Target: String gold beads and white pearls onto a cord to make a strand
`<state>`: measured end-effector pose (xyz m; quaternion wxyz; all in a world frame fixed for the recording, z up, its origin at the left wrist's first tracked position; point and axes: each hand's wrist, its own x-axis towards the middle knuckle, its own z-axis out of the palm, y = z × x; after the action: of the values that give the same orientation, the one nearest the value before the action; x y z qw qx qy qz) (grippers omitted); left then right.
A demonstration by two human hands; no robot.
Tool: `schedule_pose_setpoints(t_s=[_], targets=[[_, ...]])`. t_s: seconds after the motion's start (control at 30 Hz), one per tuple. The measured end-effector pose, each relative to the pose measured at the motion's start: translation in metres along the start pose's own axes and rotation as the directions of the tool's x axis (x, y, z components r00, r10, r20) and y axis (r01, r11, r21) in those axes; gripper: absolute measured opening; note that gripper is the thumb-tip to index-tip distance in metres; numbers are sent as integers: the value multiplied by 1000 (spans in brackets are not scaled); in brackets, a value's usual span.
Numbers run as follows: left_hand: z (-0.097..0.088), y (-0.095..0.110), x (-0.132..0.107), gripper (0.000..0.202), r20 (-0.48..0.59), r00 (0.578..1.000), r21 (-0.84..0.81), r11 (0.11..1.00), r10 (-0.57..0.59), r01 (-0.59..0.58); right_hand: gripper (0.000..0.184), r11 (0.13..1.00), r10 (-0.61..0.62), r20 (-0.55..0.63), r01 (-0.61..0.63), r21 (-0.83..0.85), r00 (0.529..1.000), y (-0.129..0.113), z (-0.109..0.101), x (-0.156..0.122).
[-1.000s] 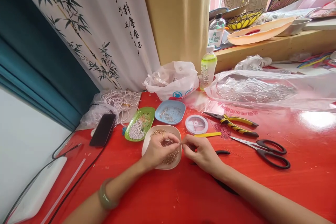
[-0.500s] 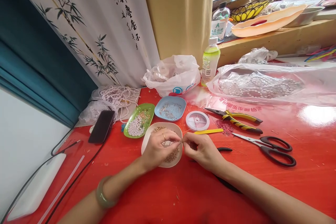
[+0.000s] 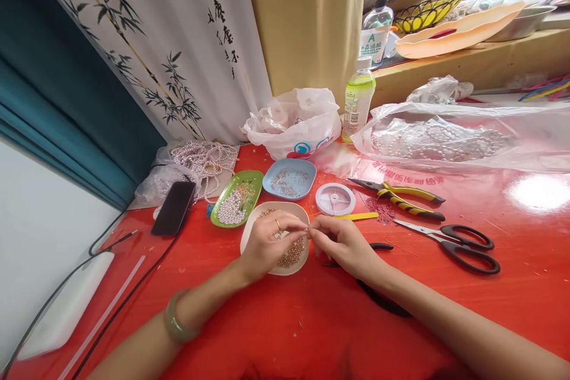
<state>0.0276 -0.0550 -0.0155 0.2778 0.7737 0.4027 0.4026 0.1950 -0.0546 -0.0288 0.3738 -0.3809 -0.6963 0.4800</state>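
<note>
a tiny piece [image 3: 307, 230] is sitting between my meeting fingertips, at the right rim of the cream bowl [image 3: 246, 237] in this view; it is too small to identify, and its long axis is not showing. my left hand [image 3: 266, 244] is pinching from the left, thumb against forefinger; my right hand [image 3: 345, 242] is pinching from the right in the same manner. the piece is lying between the two grips, neither hand being clearly nearer.

under the left hand, the bowl is holding gold beads [image 3: 290, 256]. beyond it, the green tray [image 3: 252, 177] is carrying pearl beads [image 3: 230, 209], and the blue tray [image 3: 307, 166] is carrying silvery pins [image 3: 286, 184]. beyond the right hand, the spool [image 3: 335, 199] is lying just behind a yellow strip [image 3: 363, 216]; long-nose pliers [image 3: 387, 191] and black-handled scissors [image 3: 442, 237] are resting farther right on the red table [image 3: 303, 314].
</note>
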Motion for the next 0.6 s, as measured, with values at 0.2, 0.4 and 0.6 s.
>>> schedule_pose_setpoints(t_s=[0.2, 0.4, 0.6], targets=[[0, -3, 4, 11, -13, 974, -143, 964, -228, 224, 22, 997, -6, -4, 6, 71, 1000, -2, -3, 0], [0, -2, 4, 11, -10, 971, -148, 960, -241, 237, 23, 998, -21, -53, 24, 52, 998, 2, -2, 0], [0, -5, 2, 9, -18, 967, -150, 957, -253, 247, 15, 973, -182, -118, 162, -163, 976, 1, 0, -2]])
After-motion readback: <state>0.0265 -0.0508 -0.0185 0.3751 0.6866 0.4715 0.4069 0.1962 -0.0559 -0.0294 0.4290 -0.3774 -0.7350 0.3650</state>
